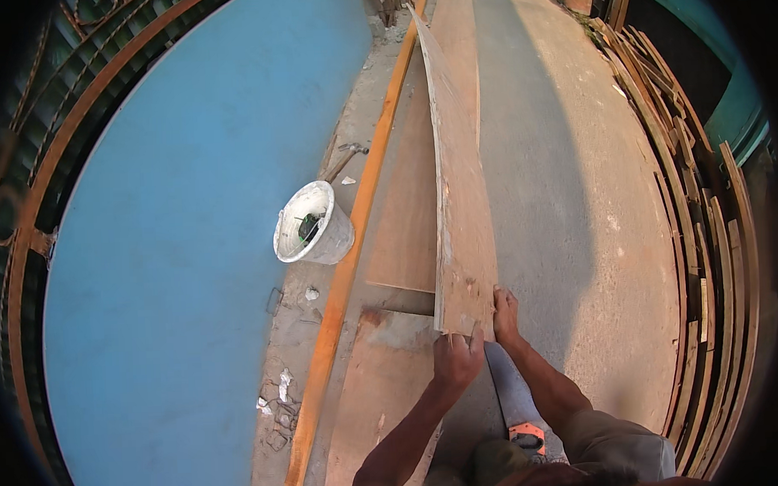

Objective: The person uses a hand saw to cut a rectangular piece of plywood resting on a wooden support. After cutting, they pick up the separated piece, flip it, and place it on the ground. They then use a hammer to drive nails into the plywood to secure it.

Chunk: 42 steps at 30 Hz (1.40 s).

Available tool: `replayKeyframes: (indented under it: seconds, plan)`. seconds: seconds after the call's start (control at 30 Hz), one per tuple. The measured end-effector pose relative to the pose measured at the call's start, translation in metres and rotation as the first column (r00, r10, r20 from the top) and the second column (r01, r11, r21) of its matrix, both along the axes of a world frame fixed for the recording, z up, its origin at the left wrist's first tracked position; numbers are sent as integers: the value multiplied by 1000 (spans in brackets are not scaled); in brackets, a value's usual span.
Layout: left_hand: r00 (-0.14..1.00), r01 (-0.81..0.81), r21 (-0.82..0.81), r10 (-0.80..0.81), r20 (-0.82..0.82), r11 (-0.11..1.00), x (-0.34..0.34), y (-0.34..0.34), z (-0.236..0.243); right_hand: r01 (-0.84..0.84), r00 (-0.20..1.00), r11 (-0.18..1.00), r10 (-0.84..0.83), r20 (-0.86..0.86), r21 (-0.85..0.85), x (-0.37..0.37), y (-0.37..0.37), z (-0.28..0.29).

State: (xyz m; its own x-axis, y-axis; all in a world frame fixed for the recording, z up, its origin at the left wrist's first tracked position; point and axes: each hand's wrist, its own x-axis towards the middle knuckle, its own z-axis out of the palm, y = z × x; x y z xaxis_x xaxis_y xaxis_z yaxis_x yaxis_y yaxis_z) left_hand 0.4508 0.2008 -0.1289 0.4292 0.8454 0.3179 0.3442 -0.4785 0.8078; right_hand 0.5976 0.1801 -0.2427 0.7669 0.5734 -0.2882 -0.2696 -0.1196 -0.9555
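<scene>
A long plywood strip is being end-clamped by left fingers and right fingers. Beyond them, springy flex is likely being met.

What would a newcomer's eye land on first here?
Probably the big blue panel, filling much of the left side. Next, the long wooden board in the centre, its near end held by the left hand and right hand. Lower in the picture, an orange-and-black-handled saw stands out.

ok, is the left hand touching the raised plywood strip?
Touching. Head view: the left hand grips the near end of the raised plywood strip, thumb lapping over its edge.
</scene>
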Motion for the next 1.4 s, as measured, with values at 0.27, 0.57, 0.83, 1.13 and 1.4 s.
replayKeyframes:
  seconds: [0.27,0.57,0.83,1.13,1.4]
  plan:
    - [795,-173,-531,436,422,829,70,240,126,-180,532,832,531,660,-525,205,163,103]
    - [501,-842,-181,611,-614,508,-318,-120,-193,-749,630,483,733,-258,-454,-16,-210,-34]
    - [393,-835,-199,304,-868,514,-410,-156,-190,-806,591,520,692,-413,-282,-181,-200,-85]
    - [523,-791,-303,330,-786,531,-436,-124,-219,-771,637,573,692,-338,-279,-196,-189,-103]
    - [634,-754,-321,505,-586,574,-414,-90,-248,-670,742,674,603,-292,-312,-174,-137,-90]
